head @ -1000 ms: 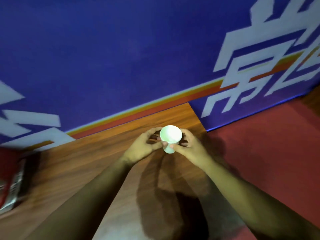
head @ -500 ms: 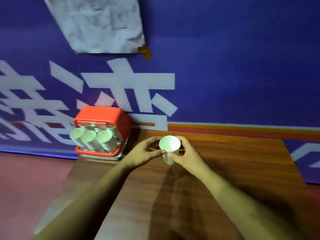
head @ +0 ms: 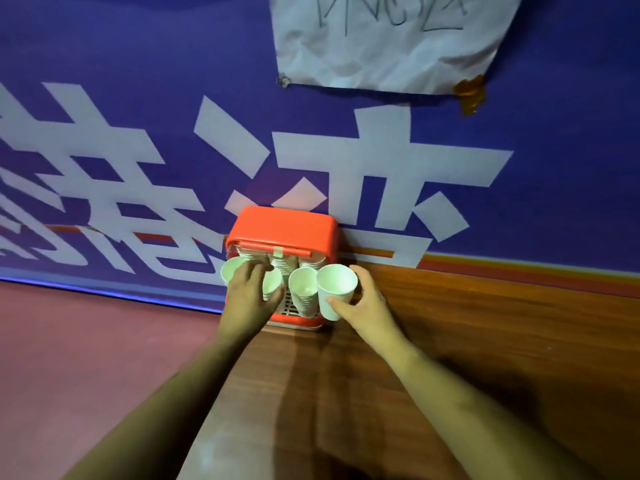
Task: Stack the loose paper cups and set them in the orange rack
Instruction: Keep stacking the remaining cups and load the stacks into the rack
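Note:
The orange rack stands at the table's far left end against the blue banner, with three stacks of white paper cups poking out of its front. My right hand grips a white paper cup just right of the rack's rightmost cup stack. My left hand rests on the middle cup stack, fingers curled over it, partly hiding it. The left cup stack shows beside that hand.
The wooden table stretches right and toward me. Red floor lies past its left edge. A crumpled white paper sheet hangs on the banner above the rack.
The view swung left and closer to the rack. My left hand let go of the cup and moved onto the rack's cup stacks. My right hand carried the cup up to the rack.

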